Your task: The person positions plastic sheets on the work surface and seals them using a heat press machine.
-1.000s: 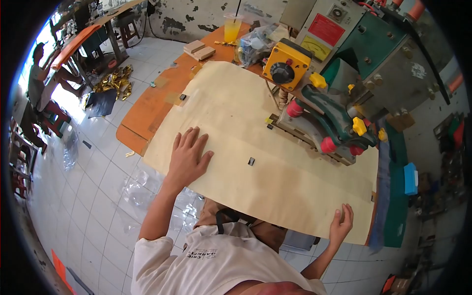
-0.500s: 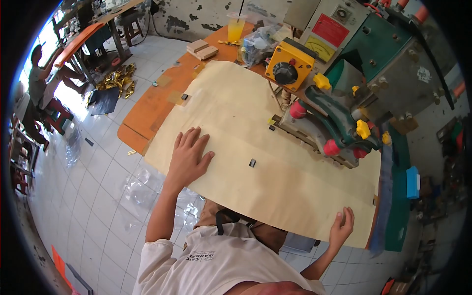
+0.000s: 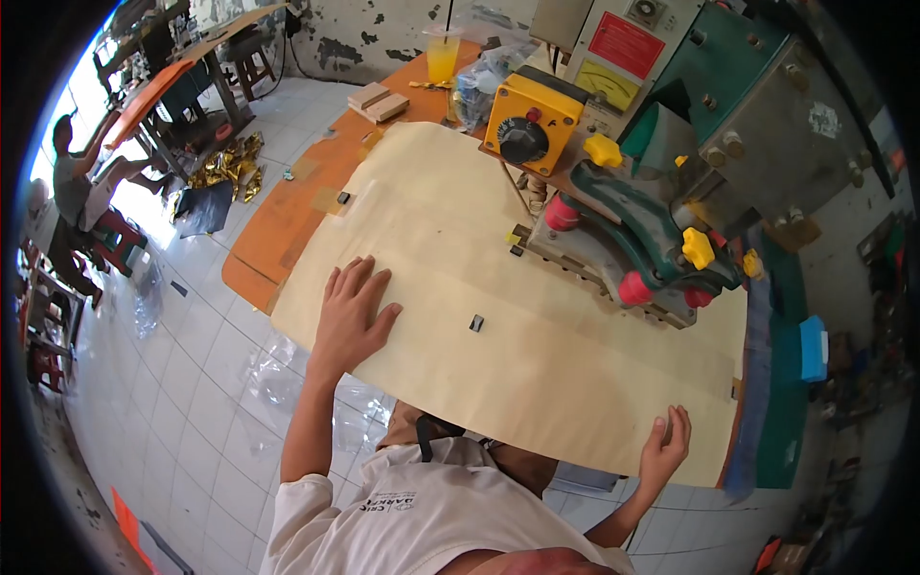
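Observation:
A large beige sheet [image 3: 431, 211] covers most of the orange table in front of me. My left hand [image 3: 353, 321] lies flat on its left part, fingers stretched toward the far side. At the near right edge of the sheet is my right hand [image 3: 665, 448], fingers extended and slightly bent, with nothing visible in it. A small black piece [image 3: 476, 324] lies mid-sheet between the hands. Over the sheet's right half stands a green press machine [image 3: 632, 235] with red and yellow knobs, its long metal bar [image 3: 604, 278] close to the sheet.
A yellow control box [image 3: 532, 125] juts out beside the machine. Wooden blocks [image 3: 379, 103] and a cup of yellow drink [image 3: 442, 59] stand on the orange table's [image 3: 259, 254] far end. Clear plastic [image 3: 278, 383] lies on the tiled floor. Another person [image 3: 81, 182] sits at far left.
The view has shifted slightly, so the table and machine appear further left. My left hand is a little nearer to me on the sheet. My right hand stays at the near edge.

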`<state>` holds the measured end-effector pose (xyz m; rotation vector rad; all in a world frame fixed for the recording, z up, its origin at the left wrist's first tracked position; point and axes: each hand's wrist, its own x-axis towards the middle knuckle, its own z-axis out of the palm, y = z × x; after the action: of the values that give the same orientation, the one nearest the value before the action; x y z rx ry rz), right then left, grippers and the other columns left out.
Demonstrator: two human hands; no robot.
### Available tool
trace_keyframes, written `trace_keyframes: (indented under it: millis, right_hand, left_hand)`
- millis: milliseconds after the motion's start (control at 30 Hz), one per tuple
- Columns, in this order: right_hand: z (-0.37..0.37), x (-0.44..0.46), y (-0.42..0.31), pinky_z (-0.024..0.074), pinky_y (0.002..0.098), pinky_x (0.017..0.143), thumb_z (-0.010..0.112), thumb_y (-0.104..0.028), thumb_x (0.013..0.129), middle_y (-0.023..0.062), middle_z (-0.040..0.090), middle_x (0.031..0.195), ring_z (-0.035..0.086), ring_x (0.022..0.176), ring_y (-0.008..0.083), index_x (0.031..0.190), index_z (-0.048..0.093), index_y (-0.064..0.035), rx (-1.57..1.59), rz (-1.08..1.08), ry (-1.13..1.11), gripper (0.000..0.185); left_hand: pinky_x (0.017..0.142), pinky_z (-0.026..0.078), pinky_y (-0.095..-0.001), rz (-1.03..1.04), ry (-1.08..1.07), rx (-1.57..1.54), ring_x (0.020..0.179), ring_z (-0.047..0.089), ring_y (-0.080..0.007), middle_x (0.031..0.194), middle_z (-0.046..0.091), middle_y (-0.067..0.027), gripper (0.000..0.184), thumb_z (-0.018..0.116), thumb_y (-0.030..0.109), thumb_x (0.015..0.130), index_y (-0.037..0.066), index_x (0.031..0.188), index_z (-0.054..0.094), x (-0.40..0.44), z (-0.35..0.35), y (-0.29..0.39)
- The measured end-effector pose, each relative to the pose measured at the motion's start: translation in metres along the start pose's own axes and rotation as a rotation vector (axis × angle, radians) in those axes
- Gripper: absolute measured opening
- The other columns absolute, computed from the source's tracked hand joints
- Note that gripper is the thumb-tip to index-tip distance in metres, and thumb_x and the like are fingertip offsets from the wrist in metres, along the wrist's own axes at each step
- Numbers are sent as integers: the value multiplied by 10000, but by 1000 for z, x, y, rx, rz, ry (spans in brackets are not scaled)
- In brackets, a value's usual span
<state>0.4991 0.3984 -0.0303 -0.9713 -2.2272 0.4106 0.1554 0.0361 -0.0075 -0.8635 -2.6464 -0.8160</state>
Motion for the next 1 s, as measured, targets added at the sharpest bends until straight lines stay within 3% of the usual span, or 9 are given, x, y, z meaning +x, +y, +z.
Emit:
trace_keyframes:
  millis: [433,533,600,633,700,767,833,933,1000]
  right_hand:
    - [-2,3,-7,416,443,1001,587,-129,893,215,575,1235,517,1207,371,1132,615,34,1,10,3,291]
    - [-2,3,-8,417,444,1000,584,-133,897,215,574,1237,516,1209,372,1136,615,32,20,28,-2,293]
    - [-1,3,-5,419,445,998,582,-136,899,214,574,1239,514,1211,372,1139,614,31,15,27,-1,294]
    - [0,2,-4,420,447,996,581,-139,901,212,573,1240,513,1212,372,1142,613,30,7,25,-4,296]
    - [-1,3,-4,421,446,996,582,-136,901,211,572,1242,513,1214,370,1144,612,30,-12,16,-14,296]
    - [-1,3,-5,423,445,997,582,-134,901,210,571,1244,512,1215,368,1146,612,31,-29,6,-24,296]
    - [0,3,-7,421,442,1005,581,-111,896,210,565,1252,512,1215,364,1148,607,39,-9,36,-11,295]
    - [0,3,-8,420,436,1011,579,-85,889,216,558,1256,510,1218,361,1148,602,52,9,41,-14,293]
    - [0,3,-11,421,435,1009,578,-78,888,220,556,1254,508,1219,362,1148,599,57,10,52,-18,294]
  left_hand:
    - [1129,228,-505,-30,-33,-11,1324,375,-360,1360,472,-191,443,648,270,823,50,1203,588,2,1,2]
    - [1077,327,-472,36,-38,19,1249,464,-350,1301,532,-185,430,653,254,824,37,1190,592,12,-13,-5]
    - [964,440,-419,-44,-266,-215,1109,575,-328,1188,616,-173,390,666,247,827,17,1140,623,39,-36,-21]
    - [849,498,-383,-63,-205,-159,971,641,-309,1063,674,-159,350,679,252,829,4,1075,656,58,-47,-24]
    - [835,501,-384,-12,-35,-113,964,657,-302,1017,689,-164,348,667,271,846,-3,1062,664,103,-50,-51]
    - [852,500,-360,-27,45,-72,975,666,-271,1033,690,-169,306,650,193,854,7,1096,660,159,-41,-91]
    - [840,507,-365,33,67,-56,977,669,-265,1048,684,-185,334,629,212,869,-8,1119,646,216,-24,-144]
    - [818,512,-380,47,115,-1,950,668,-310,1012,688,-190,352,603,233,865,-14,1115,640,274,6,-186]
    - [813,519,-358,-105,144,-170,916,677,-282,1058,685,-183,429,609,230,858,-17,1208,588,309,35,-221]
